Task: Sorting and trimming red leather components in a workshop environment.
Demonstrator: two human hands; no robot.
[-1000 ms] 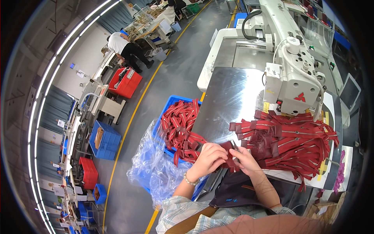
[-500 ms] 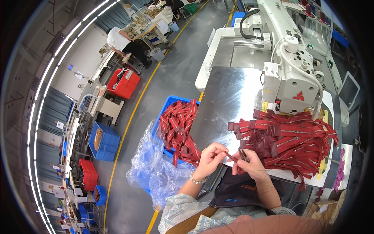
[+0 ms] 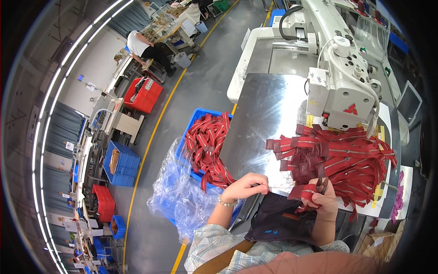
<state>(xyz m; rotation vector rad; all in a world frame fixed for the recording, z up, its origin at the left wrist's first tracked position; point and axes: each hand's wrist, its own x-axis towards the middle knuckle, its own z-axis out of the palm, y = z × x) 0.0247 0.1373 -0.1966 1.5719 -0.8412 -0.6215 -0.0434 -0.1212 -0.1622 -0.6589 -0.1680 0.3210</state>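
Note:
My left hand (image 3: pixel 248 186) is pinched shut near the front edge of the metal table; whatever may be between its fingertips is too fine to make out. My right hand (image 3: pixel 325 203) grips a red zipper (image 3: pixel 307 192), with its darker end tab turned toward the left hand. A small dark pointed tool, apparently thread snips (image 3: pixel 322 183), also sticks up from the right hand's fingers. Just beyond, a heap of red zippers (image 3: pixel 351 160) with dark red end tabs spreads over the table. The two hands are apart.
A white industrial sewing machine (image 3: pixel 349 100) stands over the metal table (image 3: pixel 255 109). To the left, a blue crate (image 3: pixel 197 114) holds more red zippers, with clear plastic (image 3: pixel 169 201) draped by it. Across the aisle, a person (image 3: pixel 148 48) bends over a bench beside a red bin (image 3: pixel 145 100).
My hands have separated: the right moved right with the zipper and the dark tool, while the left stayed pinched near the table edge. More of the zipper's tab shows.

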